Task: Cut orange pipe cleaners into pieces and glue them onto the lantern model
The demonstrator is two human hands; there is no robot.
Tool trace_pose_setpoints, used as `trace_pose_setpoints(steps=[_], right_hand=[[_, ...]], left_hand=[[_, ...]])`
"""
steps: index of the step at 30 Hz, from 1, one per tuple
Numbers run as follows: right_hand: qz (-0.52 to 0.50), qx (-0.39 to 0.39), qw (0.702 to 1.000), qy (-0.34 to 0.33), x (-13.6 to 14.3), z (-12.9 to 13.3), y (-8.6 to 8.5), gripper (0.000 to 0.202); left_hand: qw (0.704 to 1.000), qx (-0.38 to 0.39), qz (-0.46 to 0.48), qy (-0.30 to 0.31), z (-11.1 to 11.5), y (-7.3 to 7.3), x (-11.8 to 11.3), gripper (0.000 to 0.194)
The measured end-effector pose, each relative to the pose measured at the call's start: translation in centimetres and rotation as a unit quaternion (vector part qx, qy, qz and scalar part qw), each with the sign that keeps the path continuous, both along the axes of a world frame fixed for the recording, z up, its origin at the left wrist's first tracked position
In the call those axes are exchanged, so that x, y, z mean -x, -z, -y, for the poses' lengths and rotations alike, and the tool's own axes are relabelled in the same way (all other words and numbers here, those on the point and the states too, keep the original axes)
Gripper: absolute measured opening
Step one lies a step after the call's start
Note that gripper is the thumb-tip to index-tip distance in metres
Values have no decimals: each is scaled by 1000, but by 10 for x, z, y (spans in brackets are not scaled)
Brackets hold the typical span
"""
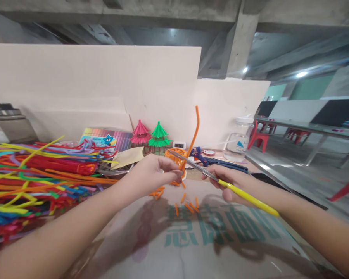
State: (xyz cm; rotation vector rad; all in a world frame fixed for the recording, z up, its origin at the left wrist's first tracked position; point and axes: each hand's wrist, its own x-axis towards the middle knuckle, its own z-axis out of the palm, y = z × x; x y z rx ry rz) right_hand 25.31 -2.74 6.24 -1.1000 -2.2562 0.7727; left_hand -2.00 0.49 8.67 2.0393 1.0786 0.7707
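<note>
An orange pipe cleaner (pixel 195 131) stands up from the fingers of my left hand (pixel 159 172), which is closed on its lower part. My right hand (pixel 228 178) grips scissors with a yellow handle (pixel 247 197). Their metal blades (pixel 202 169) point left and cross in front of the pipe cleaner, close to my left fingertips; whether they touch it I cannot tell. Just behind sits a rounded orange pipe-cleaner shape (pixel 174 154), partly covered by my left hand and the blades. Several short orange pieces (pixel 189 207) lie on the printed board (pixel 151 252) below my hands.
At left is a big pile of coloured pipe cleaners (pixel 46 174). A marker set (pixel 107 138), a pink paper-like tree (pixel 139 133) and a green one (pixel 159 135) stand behind. Further right are a blue glue gun (pixel 199 155) and a clear jug (pixel 241 139).
</note>
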Motion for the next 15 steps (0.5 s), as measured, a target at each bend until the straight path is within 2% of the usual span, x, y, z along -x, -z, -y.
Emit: trace_pose_setpoints(steps=[7,15], right_hand=[[-13,-5,1000,12,-1,-5,6,63],[3,-20,1000,16,-1,-7,10,65]], left_hand=[[999,33,-9,20,-1,3,1,18],[998,-9,-63,9,1,1,-2,22]])
